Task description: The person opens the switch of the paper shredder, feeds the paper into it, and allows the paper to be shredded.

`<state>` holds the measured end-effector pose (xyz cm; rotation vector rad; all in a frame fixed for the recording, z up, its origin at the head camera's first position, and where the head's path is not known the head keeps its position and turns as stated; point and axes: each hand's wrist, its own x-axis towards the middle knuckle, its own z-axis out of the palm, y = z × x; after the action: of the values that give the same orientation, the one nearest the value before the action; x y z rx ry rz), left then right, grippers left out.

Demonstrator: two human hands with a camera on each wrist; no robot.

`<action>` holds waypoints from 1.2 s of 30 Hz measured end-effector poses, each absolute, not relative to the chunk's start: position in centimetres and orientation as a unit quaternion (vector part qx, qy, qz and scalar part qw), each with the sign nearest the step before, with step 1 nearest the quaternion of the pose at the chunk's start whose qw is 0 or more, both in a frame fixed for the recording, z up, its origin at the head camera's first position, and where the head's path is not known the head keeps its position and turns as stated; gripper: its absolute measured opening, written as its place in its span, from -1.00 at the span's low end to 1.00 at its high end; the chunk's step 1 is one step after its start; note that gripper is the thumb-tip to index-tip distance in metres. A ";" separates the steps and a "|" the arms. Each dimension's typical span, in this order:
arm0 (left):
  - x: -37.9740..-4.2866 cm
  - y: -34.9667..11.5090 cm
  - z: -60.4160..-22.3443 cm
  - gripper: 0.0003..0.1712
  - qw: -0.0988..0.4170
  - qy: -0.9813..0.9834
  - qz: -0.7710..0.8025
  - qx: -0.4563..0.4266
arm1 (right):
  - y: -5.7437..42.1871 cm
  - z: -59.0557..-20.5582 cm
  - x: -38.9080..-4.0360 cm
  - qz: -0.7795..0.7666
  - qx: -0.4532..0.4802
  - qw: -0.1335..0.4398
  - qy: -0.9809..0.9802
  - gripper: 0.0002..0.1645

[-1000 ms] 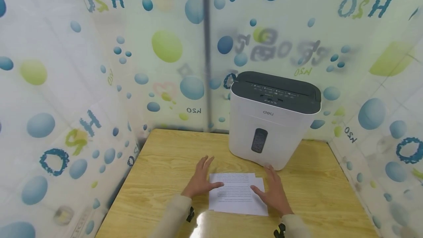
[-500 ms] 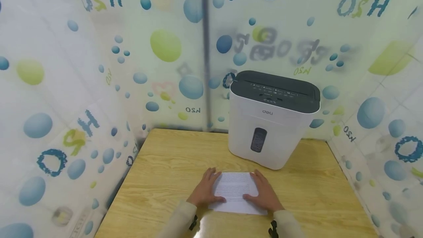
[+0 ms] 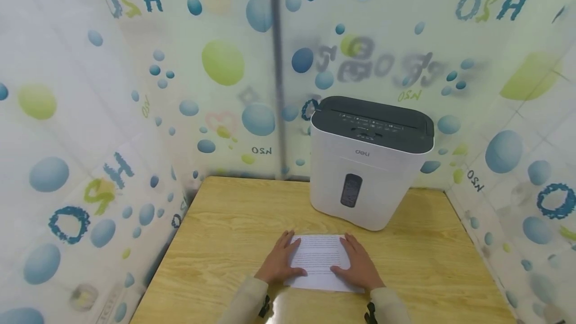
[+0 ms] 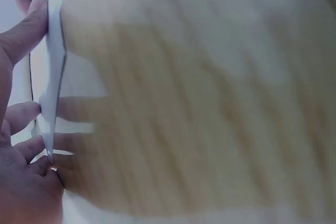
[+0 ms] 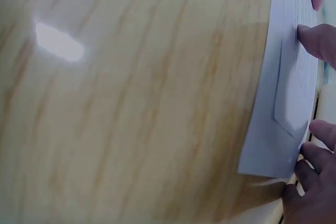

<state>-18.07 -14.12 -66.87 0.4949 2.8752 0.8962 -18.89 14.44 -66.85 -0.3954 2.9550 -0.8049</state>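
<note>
Several printed sheets of paper [image 3: 320, 259] lie stacked on the wooden table, their lower layer sticking out unevenly along the near edge. My left hand [image 3: 280, 261] holds the left side of the sheets, its thumb on top and its fingers along the edge. Opposite it, my right hand [image 3: 360, 264] holds the right side the same way. In the left wrist view the left thumb [image 4: 31, 24] meets the paper surface. The right wrist view has the right thumb [image 5: 317, 40] on the printed top sheet and the other fingers at its side edge. Parts under the hands are hidden.
A white paper shredder [image 3: 373, 179] with a dark grey top [image 3: 373, 124] stands behind the sheets, to the right. The wooden table [image 3: 216, 244] meets patterned curtain-like walls at the back and sides.
Both hands have come inward from hovering apart at the sheets' sides to holding their left and right edges. Over the last half second they have barely moved.
</note>
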 end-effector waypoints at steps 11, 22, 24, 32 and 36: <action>-17.9 -13.8 -66.7 0.18 0.045 0.937 0.309 0.156 | 13.6 -66.3 -18.2 -0.195 -0.147 0.011 0.970 0.04; -18.2 -13.8 -67.0 0.19 0.051 0.939 0.311 0.136 | 13.3 -66.0 -18.1 -0.195 -0.141 0.024 0.970 -0.03; -18.2 -13.8 -67.1 0.20 0.052 0.939 0.312 0.135 | 13.3 -66.3 -18.2 -0.204 -0.141 0.022 0.969 -0.04; -18.1 -13.7 -67.0 0.20 0.058 0.940 0.313 0.127 | 13.2 -66.5 -18.4 -0.247 -0.138 -0.004 0.959 -0.10; -18.1 -13.6 -67.0 0.20 0.055 0.938 0.318 0.126 | 13.0 -66.4 -18.5 -0.259 -0.134 -0.052 0.955 -0.17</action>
<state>-18.13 -13.64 -67.01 0.3832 2.8484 0.9663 -18.52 12.98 -66.39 -0.4348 3.1045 -0.8401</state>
